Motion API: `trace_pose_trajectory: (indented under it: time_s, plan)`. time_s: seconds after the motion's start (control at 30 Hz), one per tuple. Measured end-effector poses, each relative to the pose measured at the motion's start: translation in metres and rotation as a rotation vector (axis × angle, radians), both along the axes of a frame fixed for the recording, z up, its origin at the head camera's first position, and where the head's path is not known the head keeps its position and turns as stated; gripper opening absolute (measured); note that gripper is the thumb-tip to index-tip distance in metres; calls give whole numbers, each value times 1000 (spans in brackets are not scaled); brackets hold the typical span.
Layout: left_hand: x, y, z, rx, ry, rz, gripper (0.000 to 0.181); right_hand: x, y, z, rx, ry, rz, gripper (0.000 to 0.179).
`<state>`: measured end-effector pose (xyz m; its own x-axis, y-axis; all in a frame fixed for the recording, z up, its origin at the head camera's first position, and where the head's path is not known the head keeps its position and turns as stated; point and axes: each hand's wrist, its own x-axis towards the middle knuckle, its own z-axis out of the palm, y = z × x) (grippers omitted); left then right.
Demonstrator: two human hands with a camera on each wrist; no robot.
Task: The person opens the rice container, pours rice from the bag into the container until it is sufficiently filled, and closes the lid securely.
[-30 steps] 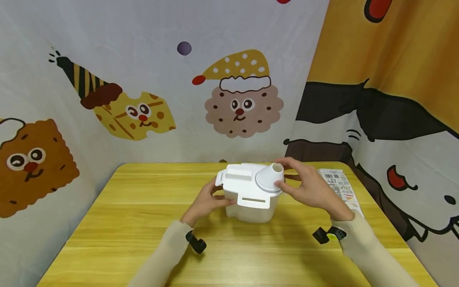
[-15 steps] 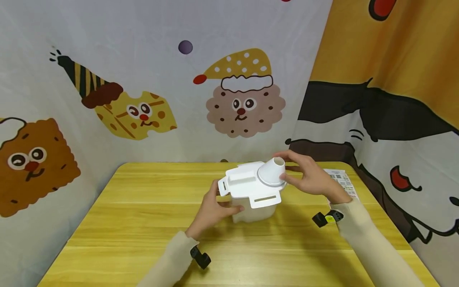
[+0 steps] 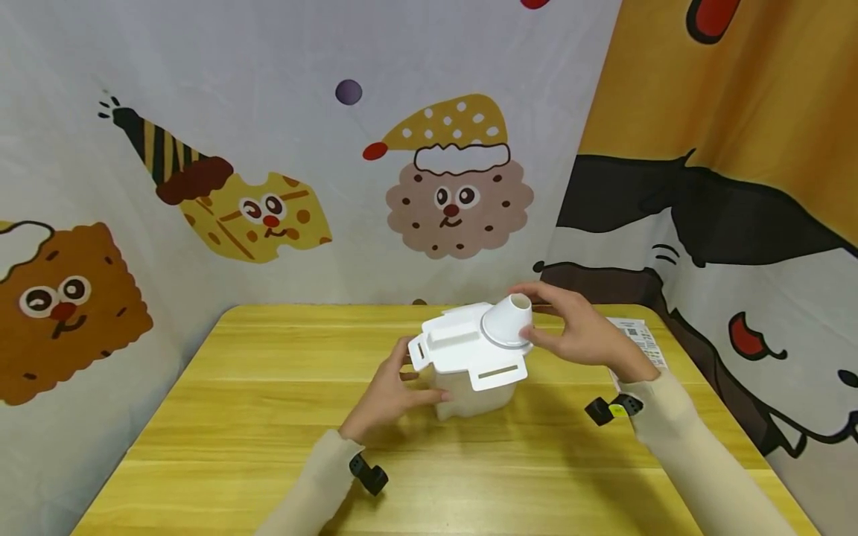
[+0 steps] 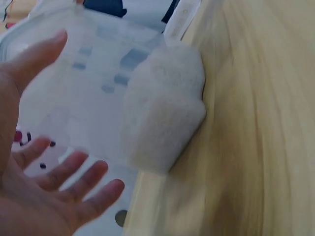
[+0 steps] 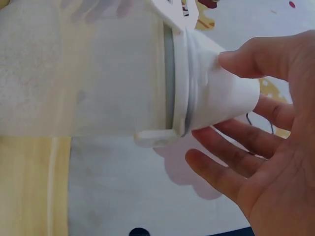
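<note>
A translucent plastic container (image 3: 474,400) with a white lid (image 3: 454,336) stands on the table. White grainy contents (image 4: 162,110) fill its lower part in the left wrist view. On the lid's right side rises a white cone-shaped spout (image 3: 504,324) with a hole in its top. My right hand (image 3: 582,331) holds this spout, thumb on the near side and fingers behind; the right wrist view shows the thumb (image 5: 236,63) against the cone. My left hand (image 3: 389,394) lies at the container's left side, fingers spread and loosely bent in the left wrist view.
A printed sheet (image 3: 642,341) lies at the table's right back, partly behind the right forearm. The wooden table (image 3: 268,417) reaches to a cartoon-printed curtain (image 3: 295,45) behind and at the sides. Slotted flaps (image 3: 499,372) stick out from the lid.
The container has turned a little, its front flap moving right and its left flap lower. Both hands moved with it. Over the last half second almost nothing differs.
</note>
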<state>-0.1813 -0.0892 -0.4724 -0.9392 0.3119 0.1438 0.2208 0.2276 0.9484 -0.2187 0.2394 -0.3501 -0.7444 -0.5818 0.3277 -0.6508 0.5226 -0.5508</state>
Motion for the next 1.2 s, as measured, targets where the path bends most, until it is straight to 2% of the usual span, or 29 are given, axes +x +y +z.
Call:
trace_pose_trajectory:
  time_s: [0.2, 0.4, 0.83, 1.2]
  plan:
    - [-6, -5, -6, 82, -31, -61, 88, 11, -5, 7, 65, 140, -8, 61]
    - [-8, -4, -8, 121, -45, -76, 86, 24, -7, 12, 123, 236, -15, 71]
    - [-8, -4, -6, 116, -63, -64, 83, 48, -21, 20, 251, 326, 48, 80]
    - [-10, -4, -9, 115, -76, -62, 84, 63, -35, 20, 328, 302, 89, 77]
